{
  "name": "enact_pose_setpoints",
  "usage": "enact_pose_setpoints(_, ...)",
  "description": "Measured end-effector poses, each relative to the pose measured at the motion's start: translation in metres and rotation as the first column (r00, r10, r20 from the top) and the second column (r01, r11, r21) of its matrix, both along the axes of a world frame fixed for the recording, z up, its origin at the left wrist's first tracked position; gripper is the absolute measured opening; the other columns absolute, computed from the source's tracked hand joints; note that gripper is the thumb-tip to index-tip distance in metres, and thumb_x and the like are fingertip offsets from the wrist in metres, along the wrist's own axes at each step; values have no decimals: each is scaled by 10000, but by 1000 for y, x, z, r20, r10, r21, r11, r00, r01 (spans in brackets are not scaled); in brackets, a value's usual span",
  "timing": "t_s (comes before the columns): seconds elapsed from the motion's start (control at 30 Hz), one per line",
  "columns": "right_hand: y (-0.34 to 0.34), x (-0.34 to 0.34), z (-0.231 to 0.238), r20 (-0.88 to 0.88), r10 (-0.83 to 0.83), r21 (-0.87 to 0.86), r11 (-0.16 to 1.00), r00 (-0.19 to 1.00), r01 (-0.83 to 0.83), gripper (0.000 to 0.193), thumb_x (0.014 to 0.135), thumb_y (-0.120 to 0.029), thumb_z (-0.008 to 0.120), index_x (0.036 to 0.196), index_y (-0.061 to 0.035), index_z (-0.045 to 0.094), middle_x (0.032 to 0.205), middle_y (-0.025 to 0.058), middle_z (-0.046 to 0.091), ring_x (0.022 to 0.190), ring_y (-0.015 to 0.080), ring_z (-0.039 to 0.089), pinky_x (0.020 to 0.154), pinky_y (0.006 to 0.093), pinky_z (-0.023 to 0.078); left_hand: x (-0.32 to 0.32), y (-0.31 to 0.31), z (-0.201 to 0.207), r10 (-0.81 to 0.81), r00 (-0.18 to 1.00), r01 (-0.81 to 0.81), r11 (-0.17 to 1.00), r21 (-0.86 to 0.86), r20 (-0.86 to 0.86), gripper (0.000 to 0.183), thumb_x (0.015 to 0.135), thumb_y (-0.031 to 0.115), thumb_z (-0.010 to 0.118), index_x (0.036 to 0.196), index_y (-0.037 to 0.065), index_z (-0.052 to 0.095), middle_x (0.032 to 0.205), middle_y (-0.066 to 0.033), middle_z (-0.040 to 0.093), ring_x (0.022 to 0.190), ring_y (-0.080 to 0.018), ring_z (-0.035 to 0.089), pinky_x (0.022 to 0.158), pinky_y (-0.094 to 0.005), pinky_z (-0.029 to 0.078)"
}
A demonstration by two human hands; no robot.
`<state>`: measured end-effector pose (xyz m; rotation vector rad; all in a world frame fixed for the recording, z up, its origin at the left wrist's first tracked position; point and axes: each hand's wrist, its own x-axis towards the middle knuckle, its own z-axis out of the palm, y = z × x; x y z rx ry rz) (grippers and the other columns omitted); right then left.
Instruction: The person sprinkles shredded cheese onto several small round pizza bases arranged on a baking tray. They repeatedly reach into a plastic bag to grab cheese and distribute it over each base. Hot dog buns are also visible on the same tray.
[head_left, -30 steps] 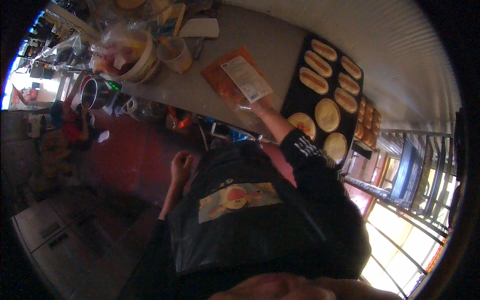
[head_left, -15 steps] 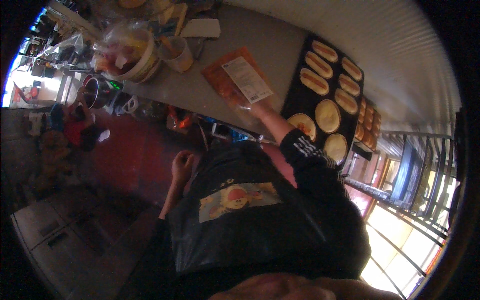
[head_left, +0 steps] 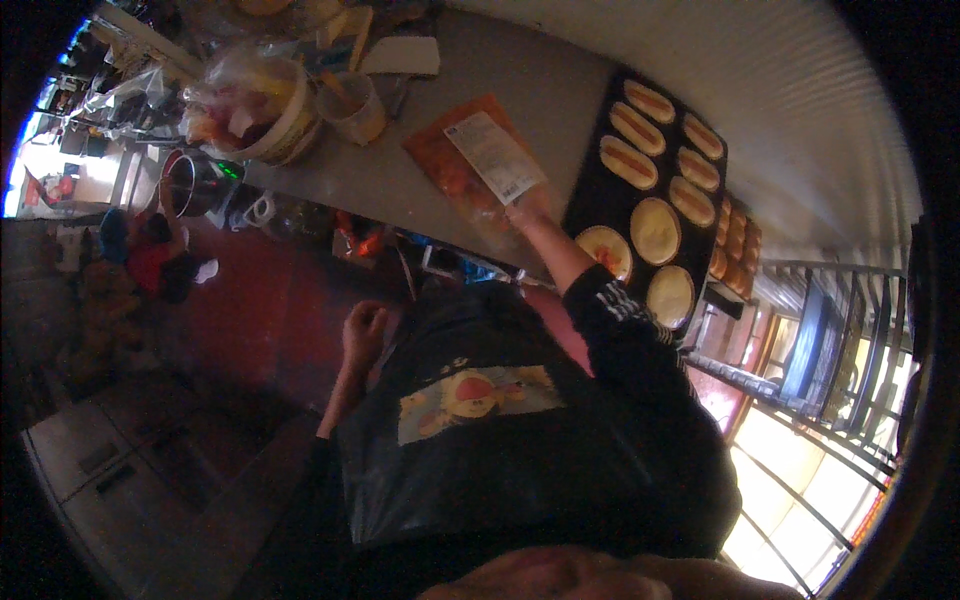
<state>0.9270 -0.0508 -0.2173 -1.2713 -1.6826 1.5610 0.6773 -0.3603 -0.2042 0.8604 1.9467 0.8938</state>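
Observation:
A clear plastic bag with orange-red contents (head_left: 455,165) lies on the counter, a white printed label on its upper face. My right hand (head_left: 530,208) is at the bag's near right corner, touching it just below the label. Its fingers are partly covered by the bag, so their grip cannot be made out. Low beside my dark apron (head_left: 500,465) hangs my left hand (head_left: 367,328), its fingers curled and nothing visible in them. Right of the bag, a round pastry shell with some orange filling (head_left: 603,252) sits on a black baking tray (head_left: 592,190).
Paler round pastries (head_left: 656,231) and several oval ones (head_left: 638,130) share the tray. Browned buns (head_left: 735,255) stand beyond it. At the counter's left are a white bucket with plastic bags (head_left: 285,125) and a clear cup (head_left: 355,108). A metal pot (head_left: 190,185) stands farther left.
My right hand has drawn slightly toward me along the bag's corner, and the label's near end has shifted a little. My left hand has stayed in place.

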Motion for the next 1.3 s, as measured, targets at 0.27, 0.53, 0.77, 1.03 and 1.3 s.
enact_pose_setpoints(0.27, 1, -8, -14, -92, 117, 336, 938, 989, -79, 603, 890, -464, 631, 1325, -64, 514, 1349, 149, 532, 1212, 309, 527, 972, 395, 450, -1, 0, -1, -1, 1000, 1, 999, -48, -7, 181, 885, 169, 640, 1002, 30, 641, 877, -64, 633, 807, -154, 592, 748, -311, 479)
enact_pose_setpoints(0.53, -2, 2, -47, 238, -6, 557, 820, 971, -131, 603, 842, -342, 718, 1317, -26, 522, 1319, 149, 553, 1201, 293, 535, 979, 383, 448, -1, -2, 0, 53, 998, -52, 998, -28, 30, 180, 884, 169, 638, 992, 26, 645, 866, -60, 634, 810, -142, 592, 750, -297, 479)
enact_pose_setpoints(0.77, -24, 40, -3, 68, -152, -252, 954, 986, 165, 396, 827, -197, 727, 1147, 6, 613, 1021, 78, 661, 877, 199, 621, 779, 329, 493, 7, 4, 8, -15, 999, 15, 1000, -11, -51, 173, 882, 151, 636, 992, 19, 650, 886, -70, 660, 823, -142, 618, 742, -305, 494)
enact_pose_setpoints(1.03, -52, 118, 30, -256, -267, -366, 916, 929, 163, 167, 837, -66, 699, 987, -53, 627, 849, 7, 606, 734, 90, 547, 630, 256, 450, 19, 20, 6, -121, 992, 120, 993, -10, -32, 254, 931, 240, 626, 1062, 24, 650, 925, -83, 654, 821, -173, 605, 736, -327, 492)
enact_pose_setpoints(1.3, 4, 273, 38, 427, -392, 339, 905, 815, 258, 323, 843, -163, 725, 1116, -20, 628, 944, 75, 673, 802, 171, 623, 747, 310, 510, 27, 32, -6, -163, 986, 159, 984, -79, -47, 217, 884, 162, 651, 1036, 8, 651, 957, -106, 679, 896, -181, 635, 799, -324, 497)
